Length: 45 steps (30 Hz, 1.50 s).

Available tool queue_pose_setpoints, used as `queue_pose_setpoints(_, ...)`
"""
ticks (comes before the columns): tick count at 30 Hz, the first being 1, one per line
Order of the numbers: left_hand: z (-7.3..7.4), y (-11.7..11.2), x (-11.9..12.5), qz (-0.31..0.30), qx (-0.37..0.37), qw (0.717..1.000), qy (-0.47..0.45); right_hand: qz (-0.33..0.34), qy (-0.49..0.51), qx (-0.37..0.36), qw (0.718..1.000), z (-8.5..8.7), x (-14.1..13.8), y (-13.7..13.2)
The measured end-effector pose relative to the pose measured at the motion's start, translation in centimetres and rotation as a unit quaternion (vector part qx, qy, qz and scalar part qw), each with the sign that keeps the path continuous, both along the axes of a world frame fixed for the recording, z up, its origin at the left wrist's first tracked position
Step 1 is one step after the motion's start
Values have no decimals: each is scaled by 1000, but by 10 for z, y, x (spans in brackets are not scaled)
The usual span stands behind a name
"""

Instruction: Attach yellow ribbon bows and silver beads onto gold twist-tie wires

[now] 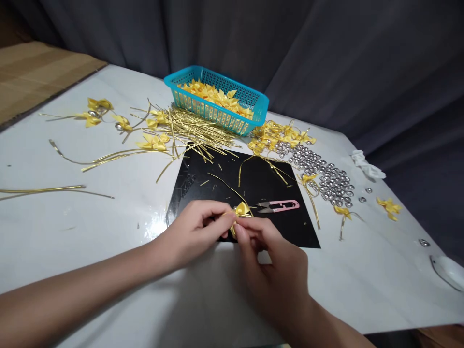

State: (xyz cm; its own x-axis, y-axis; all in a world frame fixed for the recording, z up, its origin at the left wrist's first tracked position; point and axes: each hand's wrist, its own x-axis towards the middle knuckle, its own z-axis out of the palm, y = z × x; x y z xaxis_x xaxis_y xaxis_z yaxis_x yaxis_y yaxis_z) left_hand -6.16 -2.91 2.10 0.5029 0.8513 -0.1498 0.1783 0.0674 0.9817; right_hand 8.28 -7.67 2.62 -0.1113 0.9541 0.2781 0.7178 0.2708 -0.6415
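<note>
My left hand (205,224) pinches a yellow ribbon bow (242,209) between thumb and index finger, over the front of a black mat (217,188). From the right, my right hand (266,246) closes its thumb and fingertips on the same small piece, where a gold cord (232,189) trails from the bow and curves up over the mat. The fingertips cover the spot where bow and cord meet. Just beyond my right hand lie pink-handled thread snips (281,207), blades pointing left. Short gold cord scraps are scattered across the mat.
A blue basket (259,113) of yellow bows stands at the back beside a heap of gold cords (195,128). Silver bead-like pieces (331,181) lie at right, near more bows (279,133). Corded bows (154,141) are at left. A white object (449,271) sits at the right edge.
</note>
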Motion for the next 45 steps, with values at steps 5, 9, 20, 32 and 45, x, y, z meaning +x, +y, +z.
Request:
queue_pose_setpoints(5, -3, 1, -2, 43, 8, 999, 11, -61, 86, -57, 993, 11, 9, 1)
queue_pose_setpoints(9, -6, 4, -1, 94, -5, 996, 1, -28, 158, -191, 969, 22, 23, 5)
queue_pose_setpoints(20, -6, 3, 0, 109, 6, 994, -13, 7, -10, -242, 970, 13, 39, 25)
queue_pose_setpoints(32, -6, 0, -2, 47, 69, 995, 59, 41, -43, 61, 996, 52, 61, 36)
queue_pose_setpoints(45, -10, 2, 1, -40, 173, 979, 105, 262, 29, -152, 952, 72, 18, 61)
